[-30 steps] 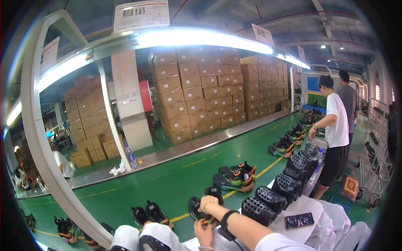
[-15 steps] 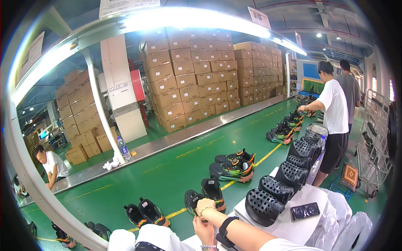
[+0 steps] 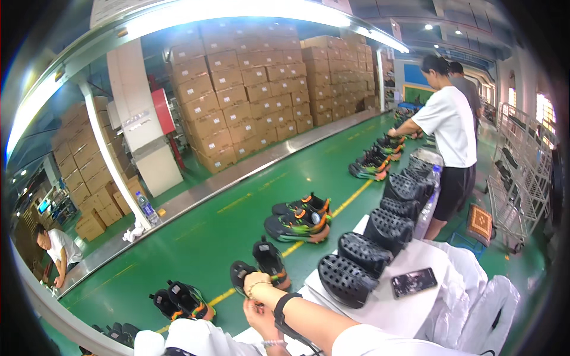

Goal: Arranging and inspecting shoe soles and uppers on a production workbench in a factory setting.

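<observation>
At the near edge of the green worktop (image 3: 160, 255), one black sneaker (image 3: 241, 273) stands under both hands. The right hand (image 3: 257, 283) bends over its top, but the fingertips are hidden, so I cannot tell whether it grips or merely presses. The left hand (image 3: 260, 315), fingers curled, meets the sneaker's near end; what it pinches, if anything, cannot be made out.

The handling looks unfinished, since neither hand is clear of this sneaker. Its mate (image 3: 268, 259) stands just beside it, to the right, with no hand on it. Further along the same edge, the left-hand pair (image 3: 189, 298) and the right-hand pair (image 3: 298, 219) also stand untouched; whether they are done or waiting does not show. More sneakers (image 3: 375, 161) line the worktop toward its far right end, where a co-worker (image 3: 448, 127) reaches in. Perforated black clogs (image 3: 347, 280) stand along the left edge of the white table (image 3: 392, 314).
</observation>
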`<state>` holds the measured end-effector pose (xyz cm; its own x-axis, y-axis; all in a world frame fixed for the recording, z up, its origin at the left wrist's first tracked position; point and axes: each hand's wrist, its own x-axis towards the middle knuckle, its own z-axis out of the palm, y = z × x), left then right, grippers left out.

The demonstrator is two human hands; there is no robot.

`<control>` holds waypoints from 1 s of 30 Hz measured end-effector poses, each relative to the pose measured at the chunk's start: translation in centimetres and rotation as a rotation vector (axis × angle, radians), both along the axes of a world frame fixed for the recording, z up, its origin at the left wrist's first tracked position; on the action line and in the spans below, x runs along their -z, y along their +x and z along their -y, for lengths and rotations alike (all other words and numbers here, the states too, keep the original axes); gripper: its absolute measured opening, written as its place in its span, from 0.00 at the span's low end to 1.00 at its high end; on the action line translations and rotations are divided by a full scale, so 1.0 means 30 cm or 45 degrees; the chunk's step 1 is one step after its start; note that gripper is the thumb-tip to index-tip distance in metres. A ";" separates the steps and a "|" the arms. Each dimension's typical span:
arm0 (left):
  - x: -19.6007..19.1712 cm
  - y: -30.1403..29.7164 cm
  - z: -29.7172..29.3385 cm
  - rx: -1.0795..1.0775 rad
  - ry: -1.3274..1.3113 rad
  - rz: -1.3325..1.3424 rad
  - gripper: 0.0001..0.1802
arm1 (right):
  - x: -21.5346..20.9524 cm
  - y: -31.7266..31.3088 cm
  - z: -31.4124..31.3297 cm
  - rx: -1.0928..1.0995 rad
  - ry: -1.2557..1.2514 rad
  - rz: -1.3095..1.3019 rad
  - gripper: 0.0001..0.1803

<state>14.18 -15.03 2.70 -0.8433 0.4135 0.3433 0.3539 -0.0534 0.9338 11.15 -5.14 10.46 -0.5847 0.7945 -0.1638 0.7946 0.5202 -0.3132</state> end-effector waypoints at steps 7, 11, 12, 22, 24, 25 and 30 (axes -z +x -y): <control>0.004 -0.081 0.027 0.536 0.809 0.777 0.19 | -0.219 0.359 0.241 -0.706 0.364 -0.303 0.18; 0.023 -0.143 0.014 0.084 0.226 0.233 0.32 | -0.538 0.798 0.249 -0.630 0.641 -0.891 0.23; 0.057 -0.192 0.009 0.053 0.236 0.323 0.36 | -0.589 0.877 0.235 -0.536 0.690 -0.941 0.24; -0.028 -0.393 -0.124 0.229 -0.362 0.244 0.32 | -0.290 1.193 0.001 -0.101 0.324 -0.916 0.22; -0.046 -0.374 -0.118 0.186 -0.386 0.210 0.33 | -0.267 1.188 -0.005 -0.011 0.343 -0.978 0.24; -0.058 -0.372 -0.111 0.154 -0.467 0.102 0.33 | -0.252 1.189 -0.017 -0.025 0.407 -0.964 0.26; -0.153 -0.304 -0.088 -0.075 -0.777 -0.237 0.34 | -0.233 1.214 -0.009 0.065 0.321 -0.955 0.29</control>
<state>5.05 -12.38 7.29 -0.8197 0.5354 0.2034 0.4990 0.4932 0.7126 47.55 -4.87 17.44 -0.4300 0.7840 0.4476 0.4430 0.6153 -0.6521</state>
